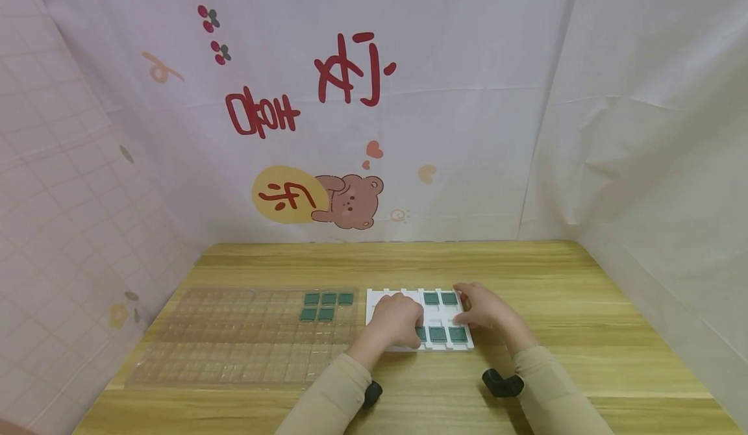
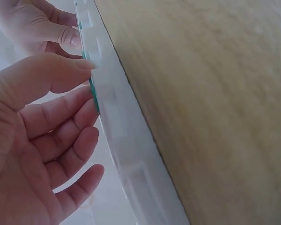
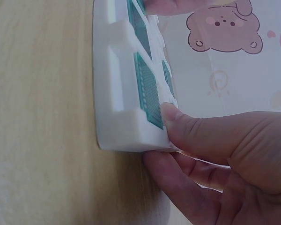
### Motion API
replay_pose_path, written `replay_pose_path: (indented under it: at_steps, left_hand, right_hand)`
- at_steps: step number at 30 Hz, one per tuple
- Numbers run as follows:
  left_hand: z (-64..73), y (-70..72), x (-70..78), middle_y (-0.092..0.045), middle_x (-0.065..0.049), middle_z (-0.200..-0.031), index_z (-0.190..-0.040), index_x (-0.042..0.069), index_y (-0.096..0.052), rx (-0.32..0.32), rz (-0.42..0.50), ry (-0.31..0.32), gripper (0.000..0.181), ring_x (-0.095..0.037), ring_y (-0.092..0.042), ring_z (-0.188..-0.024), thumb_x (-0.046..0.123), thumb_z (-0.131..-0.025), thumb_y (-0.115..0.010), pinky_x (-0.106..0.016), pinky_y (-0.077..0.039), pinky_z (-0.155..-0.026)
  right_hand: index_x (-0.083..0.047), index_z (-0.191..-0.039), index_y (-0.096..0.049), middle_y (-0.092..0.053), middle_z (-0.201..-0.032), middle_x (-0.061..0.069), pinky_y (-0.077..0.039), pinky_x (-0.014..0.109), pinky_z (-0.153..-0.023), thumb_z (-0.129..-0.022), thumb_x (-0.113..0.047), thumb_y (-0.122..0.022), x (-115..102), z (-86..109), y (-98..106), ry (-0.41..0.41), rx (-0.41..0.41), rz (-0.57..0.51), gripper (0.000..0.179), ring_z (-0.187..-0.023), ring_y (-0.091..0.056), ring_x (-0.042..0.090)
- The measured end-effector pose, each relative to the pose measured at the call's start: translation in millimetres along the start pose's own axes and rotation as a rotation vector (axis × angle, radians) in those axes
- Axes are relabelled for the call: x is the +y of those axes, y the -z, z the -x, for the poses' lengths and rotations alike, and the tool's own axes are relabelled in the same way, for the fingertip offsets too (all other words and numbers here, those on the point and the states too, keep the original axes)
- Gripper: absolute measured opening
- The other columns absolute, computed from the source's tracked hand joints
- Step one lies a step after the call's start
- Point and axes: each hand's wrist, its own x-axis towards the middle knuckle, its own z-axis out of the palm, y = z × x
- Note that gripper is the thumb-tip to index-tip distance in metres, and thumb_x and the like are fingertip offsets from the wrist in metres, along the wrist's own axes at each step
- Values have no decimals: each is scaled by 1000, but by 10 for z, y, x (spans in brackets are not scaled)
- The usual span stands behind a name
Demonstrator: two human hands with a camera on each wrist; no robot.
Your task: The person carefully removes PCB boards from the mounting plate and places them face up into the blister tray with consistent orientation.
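Observation:
A white tray [image 1: 435,316] with notched edges lies on the table, with several small green square circuit boards [image 1: 458,335] in its slots. My left hand [image 1: 393,321] is over its left part, hiding some slots. In the left wrist view, the left thumb and fingertips [image 2: 87,64] close about one green circuit board [image 2: 94,96] at the tray's edge; the other fingers are loosely bent. My right hand [image 1: 484,306] grips the tray's right end. In the right wrist view, its thumb [image 3: 187,126] lies on top beside a board and the fingers are against the end wall.
Left of the white tray lies a wide clear plastic tray [image 1: 234,337] with many small pockets; several green boards [image 1: 329,298] sit in its upper right pockets. Behind the wooden table [image 1: 555,292] hangs a printed white curtain [image 1: 467,130]. Black wrist straps [image 1: 502,383] are near the sleeves.

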Motion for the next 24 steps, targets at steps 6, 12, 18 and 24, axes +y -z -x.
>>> replay_pose_path:
  at_steps: [6,12,18,24]
  left_hand:
    - [-6,7,-13,-58,15,-72,-80,23,-72,20,18,-15,17,-10,-52,-73,22,-67,-82,-30,-42,-65]
    - [14,70,0,-55,14,-74,-84,23,-70,87,61,-28,23,-11,-51,-77,28,-66,-83,-29,-42,-67]
    - [63,135,29,-57,15,-80,-92,23,-73,181,69,-52,27,-12,-54,-84,29,-67,-81,-27,-44,-71]
    - [114,211,70,-63,12,-91,-98,21,-73,237,83,-63,30,-13,-55,-94,29,-70,-79,-29,-47,-83]
  right_hand:
    - [9,-140,-45,-53,-117,23,-55,32,-62,-77,0,-81,5,-1,-5,1,-1,-5,73,-90,-56,27]
    - [10,-139,-46,-54,-114,21,-55,31,-61,-77,1,-81,17,-4,-9,6,2,12,72,-85,-56,24]
    - [9,-139,-46,-54,-114,20,-54,31,-61,-77,-1,-81,13,-6,-4,4,7,26,72,-83,-56,23]
    - [8,-140,-46,-54,-115,21,-54,30,-61,-78,-1,-80,14,-16,-10,-4,2,12,72,-85,-56,24]
